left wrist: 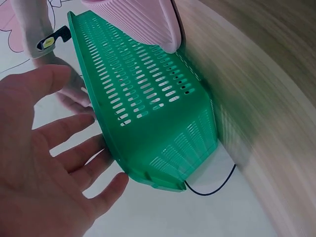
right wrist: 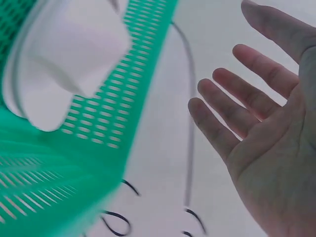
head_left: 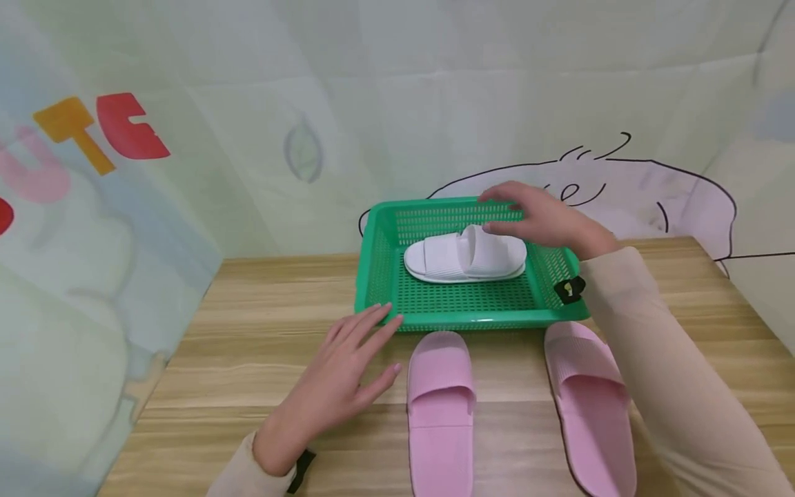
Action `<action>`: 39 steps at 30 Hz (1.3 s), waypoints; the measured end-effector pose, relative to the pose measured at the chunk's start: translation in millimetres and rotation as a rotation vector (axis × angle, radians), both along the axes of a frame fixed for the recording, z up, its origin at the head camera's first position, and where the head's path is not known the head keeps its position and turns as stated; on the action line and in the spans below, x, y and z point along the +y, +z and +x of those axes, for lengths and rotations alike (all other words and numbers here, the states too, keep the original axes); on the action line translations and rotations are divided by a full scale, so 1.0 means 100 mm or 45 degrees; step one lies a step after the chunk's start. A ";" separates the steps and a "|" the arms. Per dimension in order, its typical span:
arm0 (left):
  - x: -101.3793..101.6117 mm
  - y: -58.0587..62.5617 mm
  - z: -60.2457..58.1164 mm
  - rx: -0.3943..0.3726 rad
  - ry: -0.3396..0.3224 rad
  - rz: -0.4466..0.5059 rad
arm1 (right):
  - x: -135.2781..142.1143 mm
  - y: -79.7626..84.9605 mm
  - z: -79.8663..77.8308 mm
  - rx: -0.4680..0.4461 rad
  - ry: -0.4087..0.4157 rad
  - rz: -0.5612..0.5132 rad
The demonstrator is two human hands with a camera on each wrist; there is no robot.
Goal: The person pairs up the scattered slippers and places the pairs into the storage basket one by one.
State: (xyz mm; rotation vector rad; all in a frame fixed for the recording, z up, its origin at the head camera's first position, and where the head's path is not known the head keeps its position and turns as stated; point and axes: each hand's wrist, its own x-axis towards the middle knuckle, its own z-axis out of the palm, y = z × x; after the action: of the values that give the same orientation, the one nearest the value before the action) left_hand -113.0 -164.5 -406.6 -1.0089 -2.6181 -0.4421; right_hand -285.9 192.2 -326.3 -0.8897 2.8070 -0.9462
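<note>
A pair of white slippers, one against the other, lies inside a green plastic basket. Above the basket's far right part my right hand hovers with its fingers spread; the right wrist view shows its palm holding nothing. My left hand is at the basket's front left corner, fingers extended. In the left wrist view its fingertips meet or nearly meet the green rim; contact is hard to tell. Two pink slippers lie in front of the basket, one in the middle and one to the right.
The basket stands at the back of a wood-grain table, close to a hanging printed cloth. My right forearm passes over the right pink slipper's edge. A black band tag hangs at the right wrist.
</note>
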 end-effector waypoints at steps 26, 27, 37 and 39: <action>0.22 -0.03 0.02 -0.034 -0.401 0.067 | 0.25 -0.10 0.94 0.169 0.093 0.076; 0.22 -0.05 0.02 -0.052 -0.395 0.053 | 0.25 -0.15 0.96 0.165 0.092 0.087; 0.21 -0.18 0.07 -0.201 -0.365 -0.132 | 0.26 -0.57 1.24 0.120 0.129 0.021; 0.24 -0.20 0.05 -0.202 -0.375 -0.143 | 0.28 -0.62 1.25 0.149 0.133 -0.002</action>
State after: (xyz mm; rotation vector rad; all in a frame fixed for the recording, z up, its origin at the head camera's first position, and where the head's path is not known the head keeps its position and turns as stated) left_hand -107.7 -141.0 -426.6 -1.4626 -2.6640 -0.4626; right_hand -161.1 220.3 -388.2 -1.1150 2.8216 -0.9112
